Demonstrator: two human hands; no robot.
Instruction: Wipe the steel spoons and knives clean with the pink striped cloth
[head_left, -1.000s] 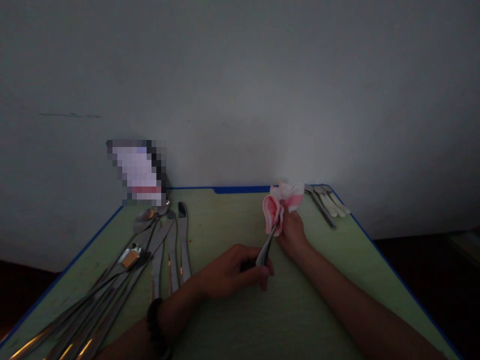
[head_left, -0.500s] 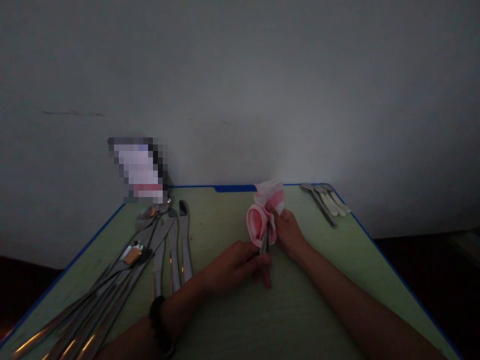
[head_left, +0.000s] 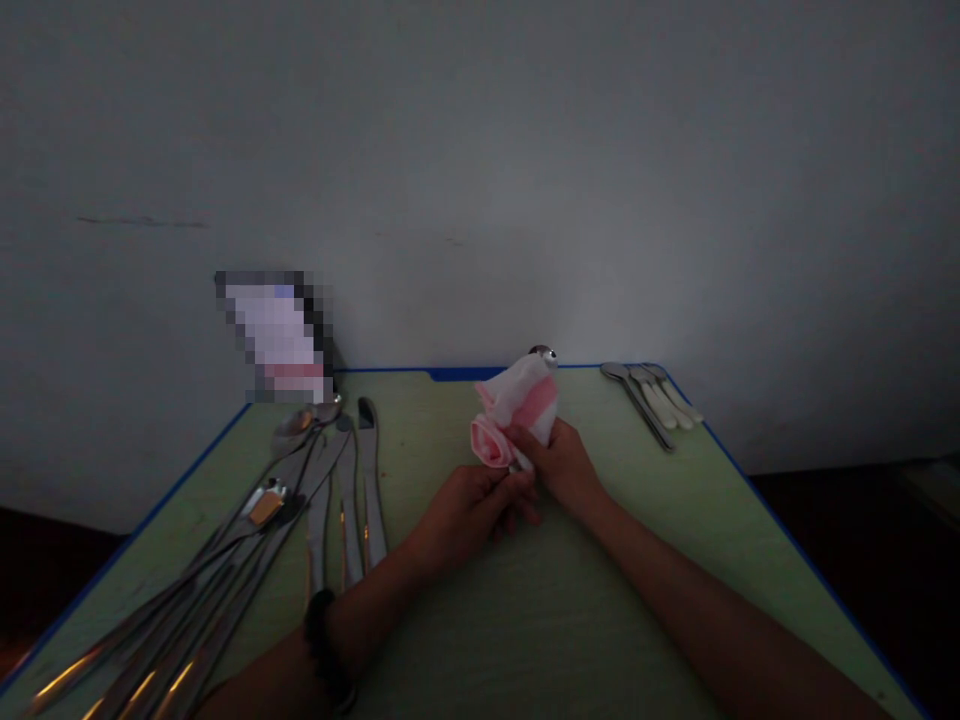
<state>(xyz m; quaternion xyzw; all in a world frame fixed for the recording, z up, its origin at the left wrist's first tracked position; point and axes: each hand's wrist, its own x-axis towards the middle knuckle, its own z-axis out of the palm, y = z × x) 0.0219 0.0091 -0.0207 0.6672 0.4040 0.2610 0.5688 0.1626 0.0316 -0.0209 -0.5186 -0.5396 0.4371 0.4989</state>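
A pink and white cloth (head_left: 529,390) is bunched in my right hand (head_left: 566,460), its fingers closed round it above the middle of the table. Past the cloth's far edge shows the shiny rounded bowl of a metal spoon (head_left: 543,353); the cloth hides its middle. My left hand (head_left: 480,510), with a dark bracelet at the wrist, pinches the near end of the spoon just below the cloth. Most of the handle is covered by fingers and cloth.
Several knives (head_left: 369,470) and long metal spoons and forks (head_left: 225,545) lie on the left. At the far right rest a dark-handled spoon (head_left: 637,405) and pale-handled cutlery (head_left: 664,400). A blurred-out screen (head_left: 277,335) leans on the wall behind the blue-edged table (head_left: 600,620).
The spoon's bowl now shows beyond the cloth, where it was hidden before. The cloth's rolled part has shifted slightly left and up. Both hands keep their hold.
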